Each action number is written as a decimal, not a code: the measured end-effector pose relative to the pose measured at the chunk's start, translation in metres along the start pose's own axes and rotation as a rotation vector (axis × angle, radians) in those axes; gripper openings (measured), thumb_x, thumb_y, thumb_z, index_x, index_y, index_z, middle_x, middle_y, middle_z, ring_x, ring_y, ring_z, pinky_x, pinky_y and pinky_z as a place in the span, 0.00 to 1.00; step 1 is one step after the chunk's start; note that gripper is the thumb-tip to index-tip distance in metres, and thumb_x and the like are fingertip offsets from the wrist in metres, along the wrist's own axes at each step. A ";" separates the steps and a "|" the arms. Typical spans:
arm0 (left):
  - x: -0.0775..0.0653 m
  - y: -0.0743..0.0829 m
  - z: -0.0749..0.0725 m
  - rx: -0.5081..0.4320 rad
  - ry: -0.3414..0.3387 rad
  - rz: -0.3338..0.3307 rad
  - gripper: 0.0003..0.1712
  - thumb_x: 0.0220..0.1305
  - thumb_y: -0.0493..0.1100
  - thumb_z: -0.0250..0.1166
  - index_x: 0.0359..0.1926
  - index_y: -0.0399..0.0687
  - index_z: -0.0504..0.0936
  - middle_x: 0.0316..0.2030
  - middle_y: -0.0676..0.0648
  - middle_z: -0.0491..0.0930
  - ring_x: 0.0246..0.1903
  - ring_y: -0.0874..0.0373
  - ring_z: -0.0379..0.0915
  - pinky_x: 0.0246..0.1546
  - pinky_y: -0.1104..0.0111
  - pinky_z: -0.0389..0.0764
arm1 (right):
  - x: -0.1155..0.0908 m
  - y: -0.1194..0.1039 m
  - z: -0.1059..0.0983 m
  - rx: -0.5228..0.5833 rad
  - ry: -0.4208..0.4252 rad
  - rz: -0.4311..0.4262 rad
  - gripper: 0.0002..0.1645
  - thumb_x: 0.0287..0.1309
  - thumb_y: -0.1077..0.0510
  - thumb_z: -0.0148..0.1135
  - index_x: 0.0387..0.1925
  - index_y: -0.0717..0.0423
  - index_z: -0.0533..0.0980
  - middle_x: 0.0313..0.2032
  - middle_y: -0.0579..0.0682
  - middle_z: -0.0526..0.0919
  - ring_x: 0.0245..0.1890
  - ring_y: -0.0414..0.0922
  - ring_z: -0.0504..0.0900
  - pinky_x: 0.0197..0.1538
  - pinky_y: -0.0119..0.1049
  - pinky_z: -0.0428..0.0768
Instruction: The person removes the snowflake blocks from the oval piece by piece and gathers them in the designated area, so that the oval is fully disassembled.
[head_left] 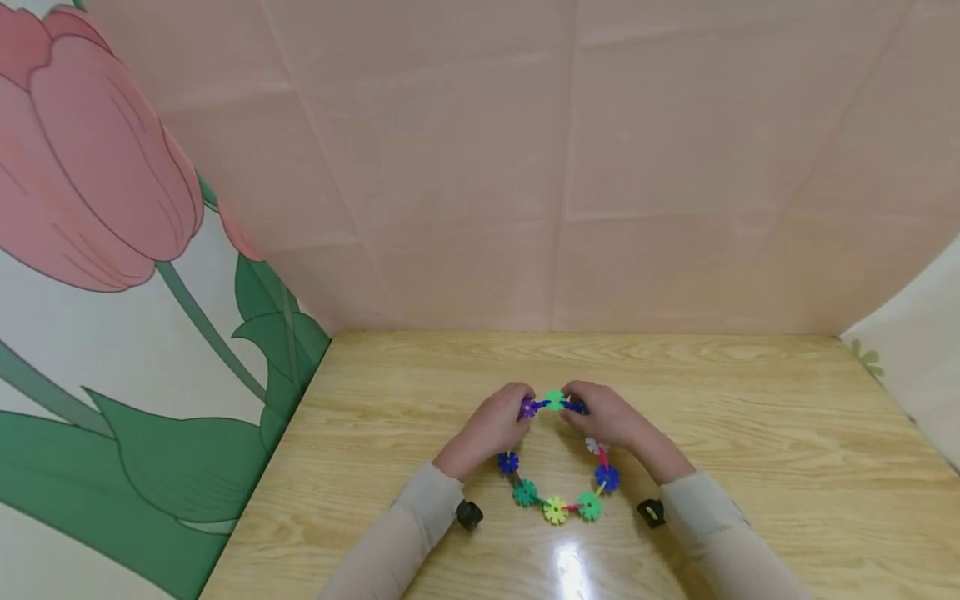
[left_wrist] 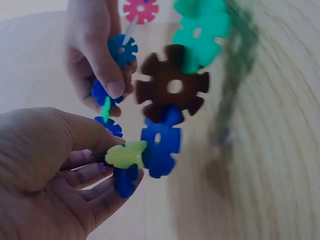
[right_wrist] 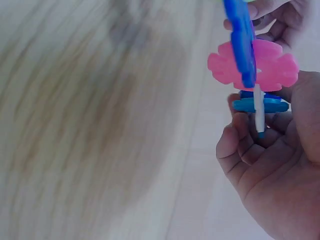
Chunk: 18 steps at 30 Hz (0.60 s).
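A closed loop of notched, flower-shaped plastic interlocking discs (head_left: 556,510) hangs from both hands in the head view. My left hand (head_left: 495,425) pinches the loop at its upper left, by a purple disc (head_left: 528,408). At the upper right, my right hand (head_left: 607,414) grips dark blue discs between thumb and fingers. Between the hands sits a light green disc (head_left: 555,400). In the left wrist view, a brown disc (left_wrist: 172,85) and a blue disc (left_wrist: 161,150) lead away from the left fingers. The right wrist view shows a pink disc (right_wrist: 270,65) beside the right hand's fingers.
Beneath the hands is a light wood-grain table (head_left: 375,375). A plain pinkish sheet (head_left: 450,167) hangs behind it, and a tulip-patterned panel (head_left: 112,167) stands along the left. Small black devices (head_left: 469,515) sit by the cuffs.
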<state>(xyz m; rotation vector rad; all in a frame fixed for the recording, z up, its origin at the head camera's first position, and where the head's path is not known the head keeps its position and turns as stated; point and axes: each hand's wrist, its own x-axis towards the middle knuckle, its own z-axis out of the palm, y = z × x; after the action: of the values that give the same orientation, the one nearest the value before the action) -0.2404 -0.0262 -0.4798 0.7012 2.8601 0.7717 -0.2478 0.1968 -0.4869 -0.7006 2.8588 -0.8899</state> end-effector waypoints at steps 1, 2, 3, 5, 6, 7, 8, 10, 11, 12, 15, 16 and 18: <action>-0.002 0.001 -0.003 -0.016 0.001 0.001 0.19 0.69 0.36 0.64 0.59 0.45 0.75 0.52 0.49 0.78 0.52 0.58 0.77 0.55 0.67 0.79 | -0.002 -0.002 -0.002 0.004 0.015 -0.009 0.16 0.67 0.57 0.65 0.52 0.62 0.78 0.41 0.51 0.84 0.40 0.47 0.82 0.45 0.46 0.82; -0.005 0.002 -0.006 -0.029 0.003 0.005 0.19 0.69 0.36 0.64 0.59 0.45 0.75 0.52 0.49 0.78 0.51 0.58 0.77 0.54 0.67 0.79 | -0.005 -0.005 -0.003 0.004 0.029 -0.023 0.15 0.67 0.57 0.65 0.50 0.62 0.79 0.40 0.50 0.83 0.38 0.45 0.81 0.42 0.43 0.82; -0.007 0.004 -0.009 -0.040 0.005 0.010 0.19 0.69 0.36 0.64 0.59 0.45 0.75 0.52 0.49 0.78 0.50 0.59 0.77 0.53 0.68 0.79 | -0.007 -0.007 -0.005 0.001 0.042 -0.041 0.15 0.67 0.56 0.65 0.50 0.62 0.80 0.39 0.49 0.82 0.36 0.43 0.79 0.39 0.40 0.81; -0.012 0.006 -0.014 -0.058 0.008 0.032 0.19 0.69 0.36 0.64 0.60 0.46 0.75 0.51 0.50 0.78 0.49 0.60 0.77 0.50 0.70 0.80 | -0.012 -0.011 -0.008 0.002 0.064 -0.074 0.14 0.67 0.57 0.65 0.48 0.62 0.81 0.36 0.47 0.81 0.32 0.40 0.76 0.35 0.35 0.78; -0.014 0.006 -0.016 -0.067 0.010 0.043 0.20 0.70 0.36 0.64 0.61 0.46 0.75 0.51 0.50 0.78 0.49 0.60 0.77 0.49 0.70 0.80 | -0.014 -0.013 -0.009 0.006 0.072 -0.086 0.14 0.67 0.57 0.65 0.48 0.62 0.82 0.36 0.47 0.81 0.31 0.39 0.75 0.33 0.33 0.76; -0.017 0.007 -0.018 -0.077 0.013 0.055 0.21 0.70 0.36 0.64 0.61 0.46 0.74 0.51 0.50 0.78 0.48 0.61 0.77 0.49 0.71 0.80 | -0.017 -0.015 -0.011 0.011 0.081 -0.093 0.13 0.68 0.56 0.65 0.48 0.61 0.82 0.36 0.46 0.81 0.30 0.38 0.74 0.32 0.32 0.76; -0.019 0.007 -0.020 -0.089 0.016 0.067 0.21 0.70 0.36 0.64 0.62 0.46 0.74 0.52 0.50 0.78 0.48 0.61 0.77 0.48 0.71 0.80 | -0.019 -0.017 -0.012 0.018 0.090 -0.099 0.13 0.68 0.56 0.65 0.47 0.60 0.83 0.36 0.46 0.82 0.30 0.36 0.74 0.32 0.31 0.76; -0.025 0.007 -0.024 -0.112 0.018 0.085 0.22 0.70 0.37 0.65 0.63 0.47 0.74 0.52 0.50 0.78 0.48 0.61 0.77 0.48 0.72 0.80 | -0.023 -0.021 -0.014 0.035 0.106 -0.115 0.12 0.68 0.56 0.65 0.47 0.58 0.83 0.37 0.45 0.83 0.29 0.35 0.75 0.32 0.30 0.77; -0.027 0.007 -0.025 -0.124 0.019 0.090 0.22 0.70 0.38 0.64 0.63 0.47 0.74 0.53 0.51 0.78 0.48 0.62 0.76 0.48 0.73 0.80 | -0.025 -0.022 -0.015 0.046 0.112 -0.124 0.12 0.68 0.55 0.65 0.47 0.58 0.83 0.37 0.46 0.84 0.30 0.35 0.76 0.32 0.31 0.77; -0.030 0.007 -0.027 -0.135 0.019 0.097 0.22 0.71 0.38 0.64 0.63 0.48 0.75 0.53 0.51 0.78 0.49 0.62 0.76 0.48 0.73 0.80 | -0.027 -0.024 -0.016 0.058 0.118 -0.132 0.12 0.68 0.55 0.65 0.47 0.57 0.84 0.38 0.45 0.85 0.29 0.34 0.76 0.32 0.31 0.78; -0.037 0.009 -0.033 -0.165 0.021 0.118 0.20 0.71 0.40 0.64 0.62 0.48 0.76 0.52 0.51 0.78 0.48 0.62 0.76 0.47 0.73 0.80 | -0.032 -0.029 -0.019 0.084 0.133 -0.169 0.12 0.68 0.54 0.65 0.48 0.54 0.83 0.40 0.44 0.86 0.30 0.32 0.77 0.33 0.31 0.79; -0.039 0.010 -0.034 -0.179 0.023 0.127 0.20 0.72 0.40 0.64 0.62 0.48 0.76 0.52 0.51 0.78 0.48 0.62 0.76 0.47 0.73 0.80 | -0.034 -0.030 -0.020 0.093 0.138 -0.178 0.12 0.68 0.54 0.65 0.49 0.53 0.83 0.40 0.44 0.86 0.31 0.32 0.78 0.33 0.31 0.79; -0.043 0.012 -0.037 -0.203 0.026 0.145 0.18 0.72 0.41 0.63 0.61 0.48 0.76 0.52 0.51 0.80 0.48 0.62 0.77 0.46 0.73 0.80 | -0.037 -0.035 -0.021 0.112 0.146 -0.190 0.12 0.68 0.53 0.65 0.49 0.52 0.83 0.41 0.43 0.86 0.33 0.32 0.80 0.35 0.31 0.80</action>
<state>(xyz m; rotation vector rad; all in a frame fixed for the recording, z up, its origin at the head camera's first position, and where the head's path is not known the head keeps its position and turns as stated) -0.2049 -0.0536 -0.4426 0.8809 2.7234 1.0791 -0.2047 0.1990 -0.4530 -0.9442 2.8732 -1.1630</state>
